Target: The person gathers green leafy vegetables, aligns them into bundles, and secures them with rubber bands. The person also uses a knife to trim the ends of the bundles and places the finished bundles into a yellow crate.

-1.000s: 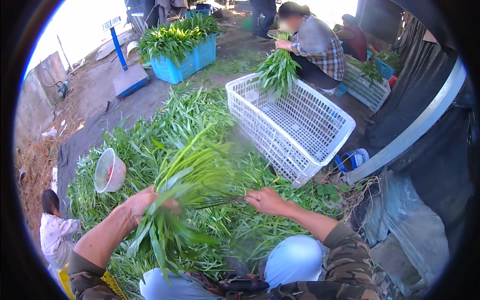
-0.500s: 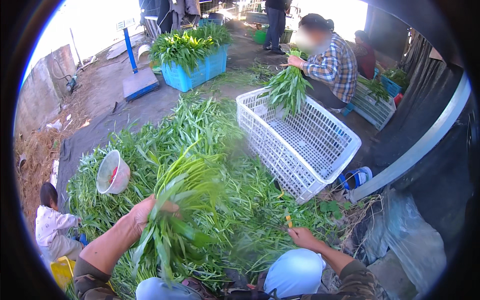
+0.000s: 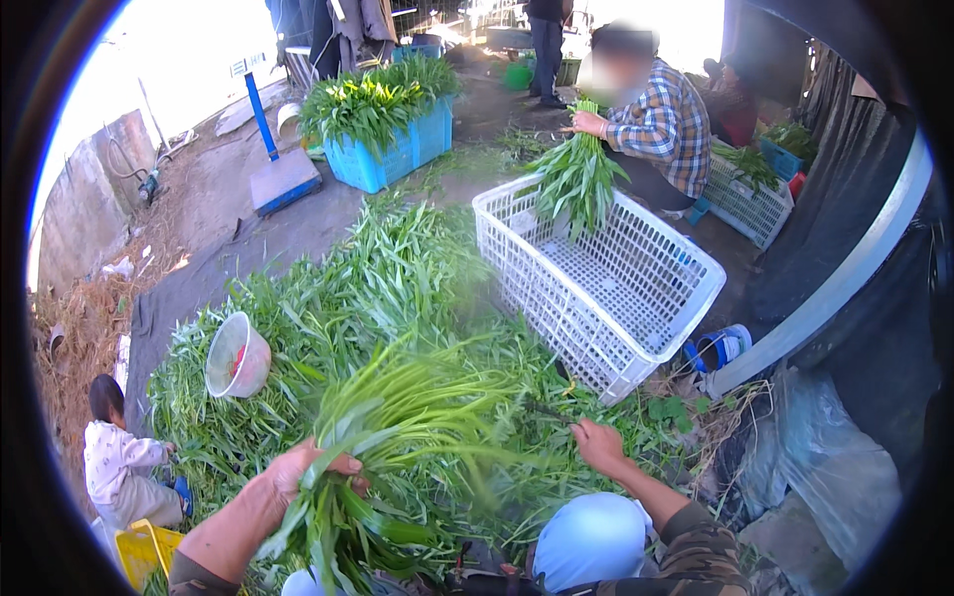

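Note:
A thick bunch of long-leaved greens (image 3: 397, 407) is gripped in my left hand (image 3: 313, 472), its pale stems fanned out to the right and its leaves hanging below. My right hand (image 3: 598, 445) is closed around the end of a dark, narrow blade-like tool (image 3: 545, 409), which points left toward the stems and is blurred. Its handle is hidden in my fingers. Beneath both hands spreads a wide heap of the same loose greens (image 3: 407, 248).
Ahead right stands a white slatted crate (image 3: 586, 308). A person (image 3: 661, 129) crouches behind it with a bunch. A translucent bowl (image 3: 238, 358) sits on the heap; a child (image 3: 124, 457) is at left. A blue crate (image 3: 388, 154) of greens and a scale (image 3: 284, 181) stand beyond.
The bunch in my left hand has tilted, its stems swinging down to the right. My right hand has risen slightly with the tool, and the whole view has shifted a little.

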